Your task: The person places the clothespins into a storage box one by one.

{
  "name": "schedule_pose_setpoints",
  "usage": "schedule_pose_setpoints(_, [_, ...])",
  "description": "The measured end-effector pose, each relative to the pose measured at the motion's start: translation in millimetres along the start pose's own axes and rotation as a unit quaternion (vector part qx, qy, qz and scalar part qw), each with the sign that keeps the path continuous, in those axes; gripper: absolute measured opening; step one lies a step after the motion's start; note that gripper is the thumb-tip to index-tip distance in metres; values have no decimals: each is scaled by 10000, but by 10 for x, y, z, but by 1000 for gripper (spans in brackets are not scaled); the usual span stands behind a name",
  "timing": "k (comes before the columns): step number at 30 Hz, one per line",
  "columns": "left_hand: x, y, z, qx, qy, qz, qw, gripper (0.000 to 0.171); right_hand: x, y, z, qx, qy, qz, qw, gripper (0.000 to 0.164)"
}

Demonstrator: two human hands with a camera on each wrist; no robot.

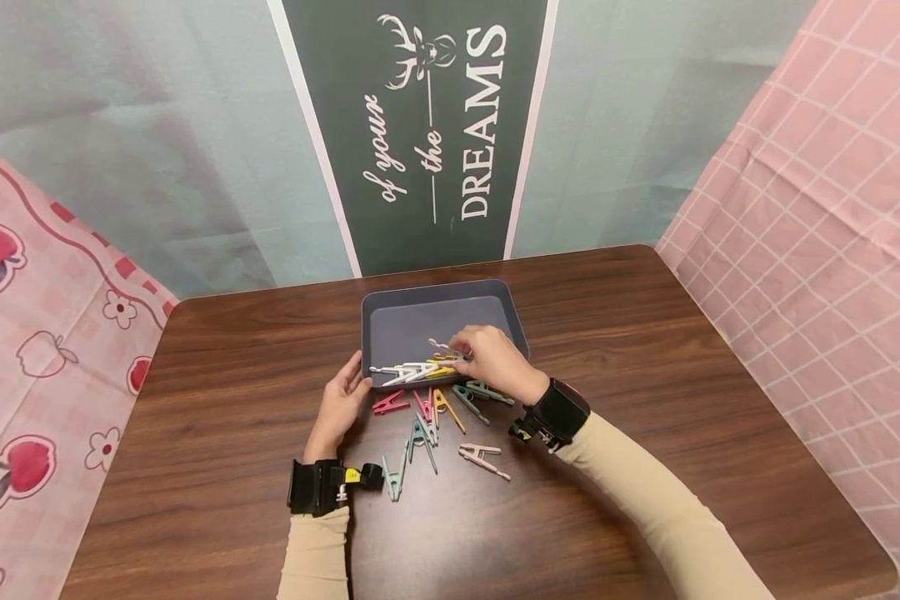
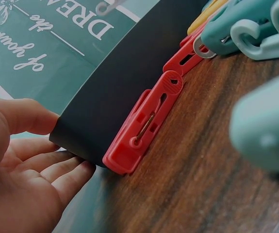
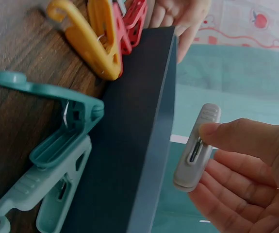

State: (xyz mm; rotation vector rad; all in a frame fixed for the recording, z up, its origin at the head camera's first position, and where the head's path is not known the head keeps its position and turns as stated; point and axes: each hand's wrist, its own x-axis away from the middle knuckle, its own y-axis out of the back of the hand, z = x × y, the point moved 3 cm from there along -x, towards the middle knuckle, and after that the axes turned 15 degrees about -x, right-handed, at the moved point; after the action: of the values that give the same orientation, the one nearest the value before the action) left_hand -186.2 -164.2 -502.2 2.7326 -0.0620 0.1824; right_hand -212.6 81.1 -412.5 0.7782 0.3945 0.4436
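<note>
A dark grey tray (image 1: 442, 321) lies on the table, with white clothespins (image 1: 408, 372) and a yellow one along its near side. My left hand (image 1: 340, 408) grips the tray's near left corner, thumb and fingers on either side of the corner. Over the near right part of the tray, my right hand (image 1: 491, 354) pinches a pale grey clothespin (image 3: 197, 148) between thumb and fingers. Just outside the tray's near wall lie red clothespins (image 2: 144, 128), a yellow clothespin (image 3: 88, 43) and green clothespins (image 3: 69, 128).
Closer to me on the wooden table (image 1: 607, 333) lie teal clothespins (image 1: 393, 483) and a pale pink clothespin (image 1: 483, 458). A grey-green curtain with lettering (image 1: 483, 125) hangs behind the table. Pink cloths stand at the left (image 1: 52, 375) and right (image 1: 817, 225).
</note>
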Motion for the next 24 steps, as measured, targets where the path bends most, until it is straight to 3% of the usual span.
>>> schedule_pose_setpoints(24, [-2,-7,2,129,-135,-43,9998,59,-328,-188,-399,22,-641,99,9979,26])
